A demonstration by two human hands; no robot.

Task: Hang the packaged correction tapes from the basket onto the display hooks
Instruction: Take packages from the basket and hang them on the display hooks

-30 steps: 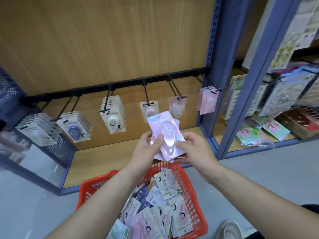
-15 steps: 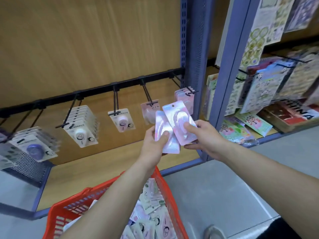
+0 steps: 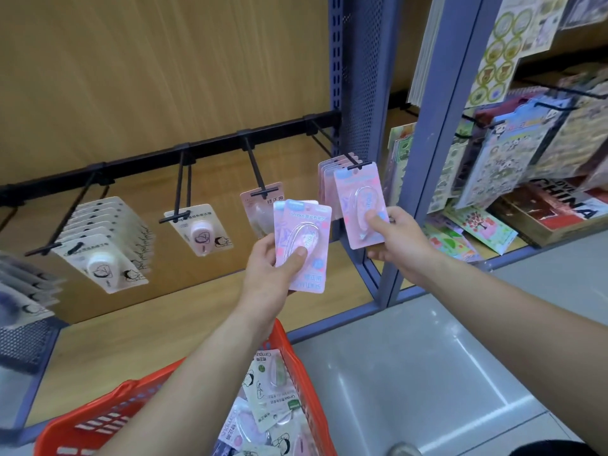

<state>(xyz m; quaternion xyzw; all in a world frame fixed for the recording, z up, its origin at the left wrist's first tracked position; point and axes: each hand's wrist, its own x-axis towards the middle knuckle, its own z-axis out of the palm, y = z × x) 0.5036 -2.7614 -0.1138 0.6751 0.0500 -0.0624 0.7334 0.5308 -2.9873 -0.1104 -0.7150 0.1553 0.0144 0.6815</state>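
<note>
Right hand (image 3: 399, 240) has one pink pack (image 3: 358, 205) pinched low down, thumb on the front by the clear bubble. The card's top edge is right up at the tip of the far-right hook (image 3: 357, 165), where a few matching packs (image 3: 325, 179) hang. Can't tell if the hole is actually on the wire. Left hand (image 3: 265, 278) has its grip closed round a small fan of spare packs (image 3: 304, 248), thumb across the front. More sit in the red basket (image 3: 297, 360) below.

These look feather-light: thin, flat, glossy card with a rounded plastic blister bulging in the middle. I'd guess the card is stiffish but bendy and the shiny face a bit slippery. So hold by the lower edge or the bubble and keep the top slot free for the hook. Hooks are thin black wire off a black rail (image 3: 210, 148).
</note>
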